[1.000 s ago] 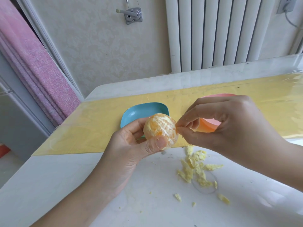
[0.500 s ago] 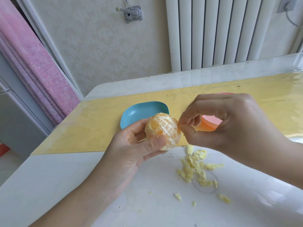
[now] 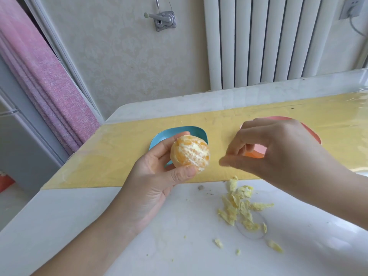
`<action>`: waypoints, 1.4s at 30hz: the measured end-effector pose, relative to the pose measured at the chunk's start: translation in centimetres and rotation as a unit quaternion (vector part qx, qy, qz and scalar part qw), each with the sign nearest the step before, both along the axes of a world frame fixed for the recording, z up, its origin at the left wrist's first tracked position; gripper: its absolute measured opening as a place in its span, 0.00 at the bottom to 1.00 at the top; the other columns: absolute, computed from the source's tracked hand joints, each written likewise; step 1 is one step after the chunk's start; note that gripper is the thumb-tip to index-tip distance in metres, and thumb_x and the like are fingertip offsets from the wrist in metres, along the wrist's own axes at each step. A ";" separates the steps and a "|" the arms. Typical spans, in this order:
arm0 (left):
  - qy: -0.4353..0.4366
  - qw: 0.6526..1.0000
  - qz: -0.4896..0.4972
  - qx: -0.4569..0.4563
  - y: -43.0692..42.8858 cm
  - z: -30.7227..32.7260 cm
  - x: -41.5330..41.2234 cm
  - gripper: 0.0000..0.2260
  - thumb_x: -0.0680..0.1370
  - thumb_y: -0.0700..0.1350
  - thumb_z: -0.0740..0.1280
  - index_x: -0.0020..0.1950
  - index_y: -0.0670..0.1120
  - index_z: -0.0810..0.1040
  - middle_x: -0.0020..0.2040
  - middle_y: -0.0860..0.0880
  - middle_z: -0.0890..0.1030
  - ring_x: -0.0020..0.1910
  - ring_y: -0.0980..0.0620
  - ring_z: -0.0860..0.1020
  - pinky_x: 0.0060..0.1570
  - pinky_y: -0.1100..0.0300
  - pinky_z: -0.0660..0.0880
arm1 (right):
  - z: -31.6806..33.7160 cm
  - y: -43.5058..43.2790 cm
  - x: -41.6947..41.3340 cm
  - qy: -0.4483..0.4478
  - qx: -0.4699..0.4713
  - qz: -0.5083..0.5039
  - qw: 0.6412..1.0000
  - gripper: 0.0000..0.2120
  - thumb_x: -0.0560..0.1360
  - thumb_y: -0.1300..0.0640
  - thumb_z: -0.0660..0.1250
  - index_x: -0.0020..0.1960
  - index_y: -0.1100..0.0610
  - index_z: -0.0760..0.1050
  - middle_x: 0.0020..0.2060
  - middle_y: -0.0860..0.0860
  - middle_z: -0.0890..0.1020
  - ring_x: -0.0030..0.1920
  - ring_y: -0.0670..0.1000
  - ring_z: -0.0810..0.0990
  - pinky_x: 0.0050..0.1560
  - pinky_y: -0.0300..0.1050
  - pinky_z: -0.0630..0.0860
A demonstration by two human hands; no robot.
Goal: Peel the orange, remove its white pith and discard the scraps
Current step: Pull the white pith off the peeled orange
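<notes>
Littering the white table (image 3: 99,226), pith scraps (image 3: 239,210); yellow mat (image 3: 119,160), radiator (image 3: 268,40) behind.

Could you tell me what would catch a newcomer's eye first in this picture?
The peeled orange, gripped in the left hand over the blue dish, stands out first. To its right hovers the right hand, apart from the fruit; pale pith scraps lie heaped on the white table below.

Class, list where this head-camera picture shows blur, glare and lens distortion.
Head view: the right hand is motion-blurred at the fingertips; the orange in the left hand is sharp; glare streaks the yellow mat at far right; the curtain and radiator lean outward, wide-angle distortion.
</notes>
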State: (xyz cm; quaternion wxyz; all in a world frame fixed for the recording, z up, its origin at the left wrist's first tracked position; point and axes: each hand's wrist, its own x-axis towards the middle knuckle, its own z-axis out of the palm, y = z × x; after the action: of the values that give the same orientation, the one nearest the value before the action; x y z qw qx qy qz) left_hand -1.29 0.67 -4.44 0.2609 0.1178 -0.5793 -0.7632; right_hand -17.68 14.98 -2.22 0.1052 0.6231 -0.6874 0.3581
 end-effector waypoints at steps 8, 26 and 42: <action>-0.022 0.995 0.025 -0.090 0.4 -0.1 0.0 0.26 0.57 0.39 0.77 0.55 0.53 0.82 0.53 0.49 0.82 0.51 0.52 0.80 0.46 0.65 0.76 | -0.3 0.0 -0.1 0.015 -0.010 0.032 0.999 0.05 0.75 0.56 0.68 0.47 0.50 0.82 0.38 0.41 0.82 0.37 0.42 0.79 0.40 0.37 0.72; -0.068 0.986 0.033 -0.151 1.3 0.1 0.0 0.28 0.55 0.40 0.78 0.54 0.52 0.83 0.48 0.49 0.84 0.45 0.53 0.83 0.42 0.64 0.78 | -0.7 0.0 0.0 0.149 -0.098 0.107 0.978 0.07 0.74 0.53 0.68 0.45 0.54 0.84 0.39 0.50 0.78 0.34 0.49 0.70 0.43 0.33 0.64; -0.047 0.985 0.031 -0.166 1.4 0.4 0.1 0.27 0.55 0.41 0.78 0.53 0.53 0.83 0.49 0.50 0.84 0.46 0.54 0.83 0.42 0.65 0.77 | -0.4 0.2 -0.1 0.050 -0.057 0.150 0.986 0.04 0.73 0.54 0.69 0.43 0.55 0.81 0.41 0.46 0.75 0.37 0.44 0.73 0.40 0.32 0.70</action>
State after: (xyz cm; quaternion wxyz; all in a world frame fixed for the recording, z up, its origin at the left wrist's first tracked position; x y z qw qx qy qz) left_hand -1.18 2.11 -3.99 0.2731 0.1264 -0.7054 -0.6417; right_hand -17.79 15.16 -2.60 0.1198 0.7288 -0.5588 0.3771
